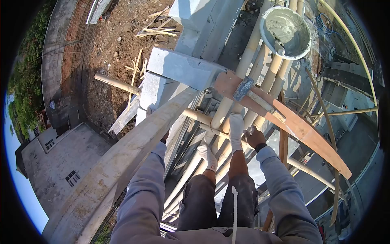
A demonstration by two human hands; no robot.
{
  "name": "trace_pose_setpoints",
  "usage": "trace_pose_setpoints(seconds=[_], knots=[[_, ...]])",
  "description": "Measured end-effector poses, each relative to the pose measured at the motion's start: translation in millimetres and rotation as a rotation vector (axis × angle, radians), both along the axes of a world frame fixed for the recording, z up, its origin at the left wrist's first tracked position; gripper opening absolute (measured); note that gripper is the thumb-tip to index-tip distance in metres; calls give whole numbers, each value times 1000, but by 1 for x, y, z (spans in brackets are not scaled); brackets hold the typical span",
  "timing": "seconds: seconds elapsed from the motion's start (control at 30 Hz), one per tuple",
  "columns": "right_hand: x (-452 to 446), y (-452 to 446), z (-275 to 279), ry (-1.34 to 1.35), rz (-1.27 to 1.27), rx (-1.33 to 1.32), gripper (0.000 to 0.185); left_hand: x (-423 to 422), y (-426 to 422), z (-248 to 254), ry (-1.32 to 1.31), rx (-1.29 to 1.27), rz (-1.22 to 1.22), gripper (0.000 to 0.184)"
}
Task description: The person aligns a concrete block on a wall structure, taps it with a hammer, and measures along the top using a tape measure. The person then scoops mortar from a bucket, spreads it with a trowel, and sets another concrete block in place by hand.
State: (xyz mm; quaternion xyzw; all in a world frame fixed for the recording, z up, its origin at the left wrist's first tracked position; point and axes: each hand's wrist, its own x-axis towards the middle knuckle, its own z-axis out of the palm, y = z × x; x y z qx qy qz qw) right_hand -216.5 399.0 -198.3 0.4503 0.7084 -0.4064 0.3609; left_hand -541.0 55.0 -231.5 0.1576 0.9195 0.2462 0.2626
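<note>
A long, pale wooden board (122, 162) slants up from the lower left. My left hand (165, 136) is at its edge, mostly hidden behind it and wrapped round it. My right hand (254, 137), with a black band at the wrist, has its fingers curled in beside my raised foot in a white sock (236, 128); what they grip is too small to tell. Just above that hand, a hammer (260, 100) lies across a reddish-brown curved plank (300, 128). Light grey blocks (183, 67) form a wall top ahead.
A bucket of wet mortar (286, 32), with a tool in it, sits on bamboo poles (248, 53) at the upper right. Poles run under my feet, with a drop visible between them. Brown soil (109, 44) with wood scraps lies below left. A thin bamboo pole (357, 53) curves at the right.
</note>
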Motion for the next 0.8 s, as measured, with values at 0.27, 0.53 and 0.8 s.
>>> trace_pose_setpoints(seconds=[0.27,0.53,0.8], knots=[[-10,29,5,172,-96,119,54,11,25,15,-25,383,194,54],[-108,212,53,636,-510,741,34,3,9,3,275,197,106,57],[-213,305,24,-134,388,450,77,12,30,29,608,-93,-297,68]])
